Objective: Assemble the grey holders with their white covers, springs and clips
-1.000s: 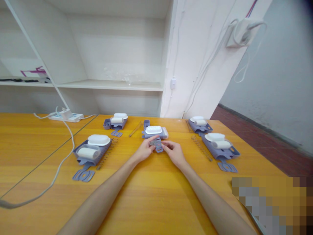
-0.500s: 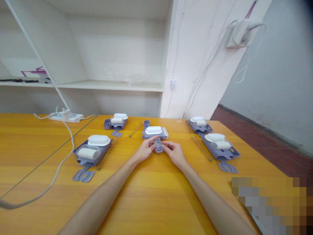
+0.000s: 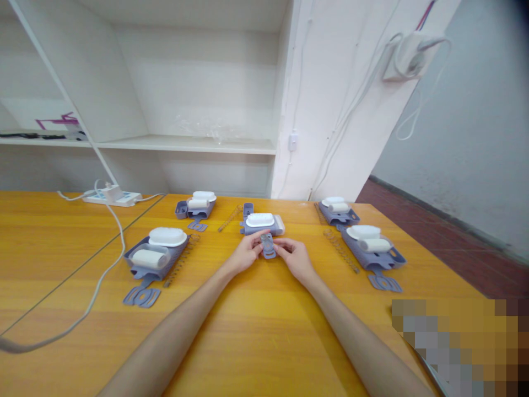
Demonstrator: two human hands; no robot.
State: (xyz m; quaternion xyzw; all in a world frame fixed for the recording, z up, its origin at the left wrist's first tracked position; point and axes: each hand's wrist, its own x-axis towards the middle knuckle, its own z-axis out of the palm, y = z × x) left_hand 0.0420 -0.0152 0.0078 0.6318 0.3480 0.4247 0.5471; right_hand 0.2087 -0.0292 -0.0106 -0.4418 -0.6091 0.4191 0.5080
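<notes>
Between fingers [image 3: 284, 243], grey-blue plate [image 3: 268, 246], slotted, round-cornered

Plate [image 3: 268, 246]: between hands [image 3: 247, 254] | holders [image 3: 175, 261]: left, right, behind, on table [image 3: 248, 342]

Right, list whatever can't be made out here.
Head view, small grey-blue piece: underside faces away; the left hand and right hand partly cover its edges.
Head view, lower right corner: pixelation masks what is there.
Head view, pale cable: its run is cut off by the left edge.
</notes>
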